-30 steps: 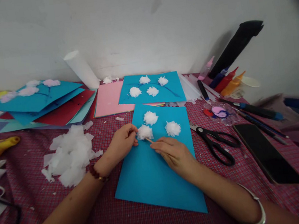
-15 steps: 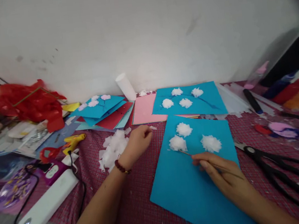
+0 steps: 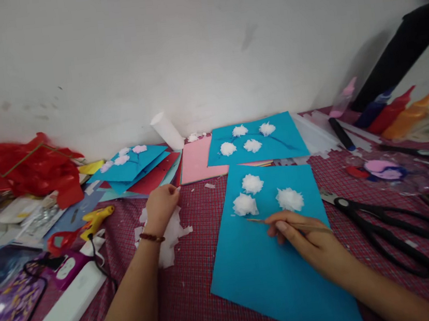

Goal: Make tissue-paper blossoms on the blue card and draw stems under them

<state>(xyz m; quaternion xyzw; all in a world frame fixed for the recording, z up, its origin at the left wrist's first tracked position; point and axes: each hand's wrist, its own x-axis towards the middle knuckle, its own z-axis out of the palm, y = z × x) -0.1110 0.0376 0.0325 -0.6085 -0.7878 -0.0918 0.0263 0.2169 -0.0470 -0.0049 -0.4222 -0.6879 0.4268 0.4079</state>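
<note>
Head view: stick (image 3: 254, 221) in right grip (image 3: 272, 226) inside blue sheet (image 3: 268, 279) edges; left grip (image 3: 175, 190) unclear

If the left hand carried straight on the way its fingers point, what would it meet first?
Most likely the near left corner of the pink paper, just ahead of the left hand's fingertips; its height above the cloth is unclear, so it might pass over.

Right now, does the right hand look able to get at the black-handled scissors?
Probably yes: the black-handled scissors lie close to the right hand on the checked cloth, their handles uncovered. What hinders is the thin stick in its grip, which might need putting down first.
</note>
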